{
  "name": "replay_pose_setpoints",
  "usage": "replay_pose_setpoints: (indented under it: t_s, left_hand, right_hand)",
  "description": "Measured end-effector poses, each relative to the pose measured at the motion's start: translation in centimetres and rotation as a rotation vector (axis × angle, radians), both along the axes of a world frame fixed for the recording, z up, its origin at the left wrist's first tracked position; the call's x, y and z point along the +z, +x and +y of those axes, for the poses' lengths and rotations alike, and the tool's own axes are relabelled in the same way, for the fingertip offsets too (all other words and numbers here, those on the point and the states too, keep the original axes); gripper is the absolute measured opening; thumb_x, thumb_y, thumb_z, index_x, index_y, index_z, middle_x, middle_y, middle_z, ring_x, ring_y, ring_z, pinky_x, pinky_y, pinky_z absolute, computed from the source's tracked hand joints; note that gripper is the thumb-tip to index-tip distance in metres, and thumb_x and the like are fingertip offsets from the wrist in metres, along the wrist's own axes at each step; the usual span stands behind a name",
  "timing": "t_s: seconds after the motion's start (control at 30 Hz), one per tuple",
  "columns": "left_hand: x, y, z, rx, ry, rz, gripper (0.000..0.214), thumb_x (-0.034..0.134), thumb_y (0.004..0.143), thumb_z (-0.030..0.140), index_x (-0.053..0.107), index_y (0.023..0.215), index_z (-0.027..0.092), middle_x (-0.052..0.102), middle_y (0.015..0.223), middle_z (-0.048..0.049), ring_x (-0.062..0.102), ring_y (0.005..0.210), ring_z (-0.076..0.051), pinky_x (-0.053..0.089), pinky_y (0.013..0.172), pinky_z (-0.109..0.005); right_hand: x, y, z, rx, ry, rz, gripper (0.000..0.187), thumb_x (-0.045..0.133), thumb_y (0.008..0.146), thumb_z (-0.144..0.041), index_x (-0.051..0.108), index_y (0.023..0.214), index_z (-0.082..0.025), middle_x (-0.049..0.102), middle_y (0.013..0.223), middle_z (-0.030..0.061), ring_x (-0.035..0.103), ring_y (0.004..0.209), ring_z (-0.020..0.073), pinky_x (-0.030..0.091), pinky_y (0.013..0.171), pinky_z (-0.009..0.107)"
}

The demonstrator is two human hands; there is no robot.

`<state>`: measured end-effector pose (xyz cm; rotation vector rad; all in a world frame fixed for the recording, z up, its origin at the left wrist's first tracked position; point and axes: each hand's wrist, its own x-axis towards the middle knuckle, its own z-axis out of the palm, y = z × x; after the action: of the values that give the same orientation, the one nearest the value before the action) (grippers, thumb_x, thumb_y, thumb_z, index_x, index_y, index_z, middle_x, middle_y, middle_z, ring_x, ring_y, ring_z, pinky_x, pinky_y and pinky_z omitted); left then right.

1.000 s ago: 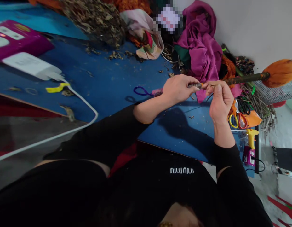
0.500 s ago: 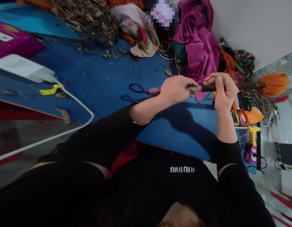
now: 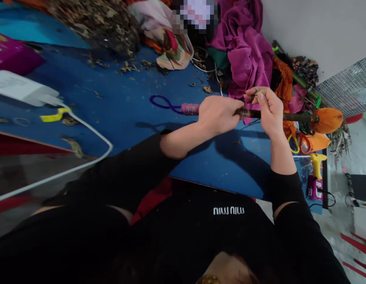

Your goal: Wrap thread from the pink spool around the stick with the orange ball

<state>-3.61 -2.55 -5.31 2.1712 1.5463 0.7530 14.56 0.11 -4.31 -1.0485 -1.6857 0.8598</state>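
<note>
My left hand [image 3: 220,114] is closed around a dark stick [image 3: 299,117] held level above the blue table. Left of that hand, the stick's end is wrapped in pink [image 3: 190,109] and carries a purple loop [image 3: 162,103]. The far right end has a rounded orange head [image 3: 328,120]. Thin orange bands ring the stick just beside my left fingers. My right hand [image 3: 271,112] is in front of the stick, thumb and fingers pinching a small, pale brown, dry leaf-like piece [image 3: 255,94] just above it. Whether the right palm touches the stick is hidden.
Magenta cloth [image 3: 244,51] and a heap of dried leaves [image 3: 96,27] lie at the back of the blue table [image 3: 117,94]. A white charger [image 3: 24,87] trails its cable at left. Scissors [image 3: 305,142] and a yellow glue gun [image 3: 318,165] are at the right edge.
The stick has shifted left in view, its orange head with it. My right hand has moved left, closer to my left hand, still pinching the small piece.
</note>
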Motion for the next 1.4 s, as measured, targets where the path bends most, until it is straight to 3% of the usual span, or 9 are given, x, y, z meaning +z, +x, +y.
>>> replay_pose_setpoints:
  t_s: [0.2,0.37,0.6,0.87,1.0,1.13,1.27,1.4]
  left_hand:
    - [0.3,0.1,-0.5,0.001,0.025,0.059,0.051,0.058,0.093,0.026,0.072,0.141,0.034,0.084,0.101,-0.0055,0.075,0.094,-0.028,0.050,0.078,-0.036]
    - [-0.2,-0.1,-0.3,-0.046,0.055,-0.032,0.043,0.063,0.092,0.028,0.075,0.133,0.035,0.083,0.104,-0.0033,0.074,0.101,-0.027,0.049,0.085,-0.034]
    - [0.0,-0.2,-0.3,-0.086,0.064,0.064,0.036,0.057,0.100,0.032,0.080,0.127,0.038,0.083,0.109,-0.0030,0.074,0.104,-0.025,0.047,0.083,-0.034]
    - [-0.9,-0.3,0.2,-0.107,0.115,0.020,0.035,0.058,0.099,0.033,0.084,0.123,0.034,0.083,0.106,-0.0055,0.075,0.099,-0.026,0.049,0.081,-0.036]
    - [-0.2,-1.0,0.6,-0.055,0.040,-0.043,0.033,0.065,0.096,0.035,0.084,0.123,0.040,0.084,0.112,-0.0009,0.075,0.106,-0.026,0.048,0.084,-0.033]
    - [0.6,-2.2,1.7,0.025,0.014,-0.106,0.030,0.070,0.092,0.033,0.085,0.116,0.040,0.085,0.103,0.0023,0.075,0.105,-0.025,0.047,0.084,-0.032]
    - [0.6,-3.5,2.9,0.076,-0.003,-0.158,0.031,0.075,0.086,0.034,0.087,0.113,0.039,0.083,0.092,0.0002,0.074,0.097,-0.026,0.048,0.084,-0.034]
    - [0.1,-4.5,3.8,0.038,-0.012,-0.159,0.030,0.077,0.083,0.036,0.087,0.111,0.039,0.080,0.081,0.0006,0.074,0.096,-0.026,0.048,0.085,-0.031]
  right_hand:
    - [-0.4,0.4,0.6,-0.028,0.015,-0.094,0.039,0.066,0.099,-0.061,0.070,0.089,-0.024,0.075,0.096,0.0003,0.074,0.100,0.0159,0.063,0.101,0.039]
    - [-0.7,0.7,0.8,-0.023,0.040,-0.120,0.041,0.063,0.099,-0.065,0.072,0.093,-0.025,0.073,0.089,-0.0004,0.074,0.096,0.0163,0.064,0.100,0.039]
    - [-1.2,0.7,1.1,-0.008,0.049,-0.087,0.052,0.057,0.099,-0.072,0.062,0.082,-0.022,0.075,0.100,0.0012,0.077,0.103,0.0162,0.066,0.094,0.038]
    - [-0.3,1.2,1.2,-0.034,-0.018,0.014,0.044,0.069,0.097,-0.060,0.062,0.078,-0.021,0.076,0.109,0.0015,0.078,0.095,0.0127,0.066,0.087,0.031]
    - [2.6,5.4,1.5,-0.050,-0.012,0.134,0.034,0.073,0.096,-0.048,0.069,0.075,-0.022,0.081,0.101,-0.0007,0.064,0.058,0.0023,0.057,0.060,0.022]
    - [5.8,11.9,1.1,-0.063,-0.084,0.219,0.024,0.074,0.092,-0.030,0.076,0.069,-0.024,0.081,0.080,-0.0023,0.044,0.038,-0.0033,0.043,0.046,0.026]
    - [7.4,17.2,0.0,-0.296,-0.024,0.312,0.044,0.057,0.102,-0.015,0.075,0.063,-0.025,0.079,0.074,-0.0015,0.038,0.034,-0.0044,0.036,0.039,0.022]
    - [7.5,19.9,-0.3,-0.546,0.069,0.370,0.056,0.046,0.107,-0.011,0.071,0.058,-0.026,0.071,0.065,-0.0031,0.035,0.032,-0.0032,0.027,0.034,0.019]
